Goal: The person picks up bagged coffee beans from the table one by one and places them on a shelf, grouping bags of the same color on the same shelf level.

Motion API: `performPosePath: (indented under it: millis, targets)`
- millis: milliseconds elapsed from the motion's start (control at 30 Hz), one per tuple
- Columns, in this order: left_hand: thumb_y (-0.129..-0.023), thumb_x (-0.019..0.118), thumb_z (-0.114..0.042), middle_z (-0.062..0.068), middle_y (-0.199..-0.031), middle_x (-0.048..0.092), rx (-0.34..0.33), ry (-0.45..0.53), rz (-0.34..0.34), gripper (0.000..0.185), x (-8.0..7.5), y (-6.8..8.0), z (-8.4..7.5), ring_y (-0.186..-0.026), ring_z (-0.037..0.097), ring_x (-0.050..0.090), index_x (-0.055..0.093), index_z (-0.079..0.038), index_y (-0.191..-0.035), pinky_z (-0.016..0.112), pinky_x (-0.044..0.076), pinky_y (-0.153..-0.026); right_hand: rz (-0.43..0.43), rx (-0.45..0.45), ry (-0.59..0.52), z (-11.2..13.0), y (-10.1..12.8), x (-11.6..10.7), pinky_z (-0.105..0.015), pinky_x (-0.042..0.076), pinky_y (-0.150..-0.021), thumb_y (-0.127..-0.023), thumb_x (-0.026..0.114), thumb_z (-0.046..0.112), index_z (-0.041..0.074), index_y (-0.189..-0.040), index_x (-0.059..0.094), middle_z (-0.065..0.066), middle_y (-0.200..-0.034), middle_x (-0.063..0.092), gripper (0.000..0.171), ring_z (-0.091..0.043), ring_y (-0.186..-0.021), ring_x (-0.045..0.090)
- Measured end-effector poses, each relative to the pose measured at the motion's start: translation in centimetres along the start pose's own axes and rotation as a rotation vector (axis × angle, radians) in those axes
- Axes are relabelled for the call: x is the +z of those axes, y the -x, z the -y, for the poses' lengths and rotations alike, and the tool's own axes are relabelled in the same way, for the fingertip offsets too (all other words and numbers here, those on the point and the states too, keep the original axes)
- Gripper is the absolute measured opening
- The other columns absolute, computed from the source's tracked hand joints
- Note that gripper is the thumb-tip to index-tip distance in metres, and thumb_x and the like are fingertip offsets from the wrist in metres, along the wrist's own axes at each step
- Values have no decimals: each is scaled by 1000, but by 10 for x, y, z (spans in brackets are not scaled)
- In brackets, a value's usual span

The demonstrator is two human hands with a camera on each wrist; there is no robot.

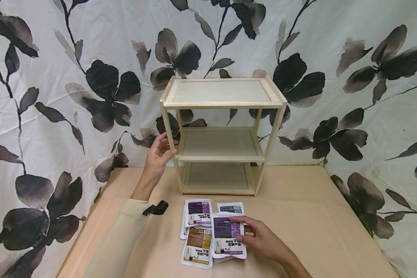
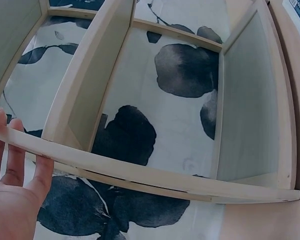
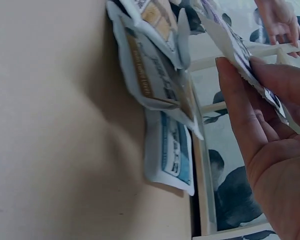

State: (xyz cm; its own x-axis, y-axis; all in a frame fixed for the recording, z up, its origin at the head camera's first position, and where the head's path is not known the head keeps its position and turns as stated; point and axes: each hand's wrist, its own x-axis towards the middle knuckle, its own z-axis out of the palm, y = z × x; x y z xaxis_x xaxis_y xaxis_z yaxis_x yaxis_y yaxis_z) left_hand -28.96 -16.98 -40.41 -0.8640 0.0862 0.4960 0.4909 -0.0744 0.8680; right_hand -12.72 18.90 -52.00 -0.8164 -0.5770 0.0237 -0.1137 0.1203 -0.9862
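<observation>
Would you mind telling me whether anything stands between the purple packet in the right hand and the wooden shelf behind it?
Only another purple packet and a blue packet lie flat between the held purple packet and the shelf.

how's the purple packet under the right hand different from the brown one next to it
The purple packet has a purple label; the brown packet has a brown and yellow one. The right hand pinches the purple packet at its edge and the wrist view shows it lifted, while the brown packet lies untouched on the table. The purple one also overlaps other packets. Both are flat white-bordered sachets of like size and shape.
</observation>
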Motion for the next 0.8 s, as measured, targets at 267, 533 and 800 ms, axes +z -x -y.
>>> performPosePath:
  millis: [267,533,800]
  targets:
    - [-93,64,11,31,-124,56,0,1,2,61,0,0,0,-115,51,56,41,1,-149,25,55,-89,19,-73,-60,8,-4,-7,-38,61,-83,-99,62,2,1,-149,44,-31,-130,60,54,-23,-109,70]
    - [-93,65,11,19,-120,61,5,-1,-5,60,-1,0,2,-112,44,60,48,-9,-147,25,55,-89,31,-101,-74,24,-11,-15,-35,60,-85,-94,68,0,0,-152,39,-31,-138,55,65,-23,-115,68]
    - [-92,66,9,23,-120,60,8,-11,-6,59,-1,-1,1,-105,26,63,48,-6,-146,25,55,-87,14,-121,-53,42,-21,-25,-36,60,-88,-94,68,-2,1,-153,38,-32,-141,51,66,-24,-119,65]
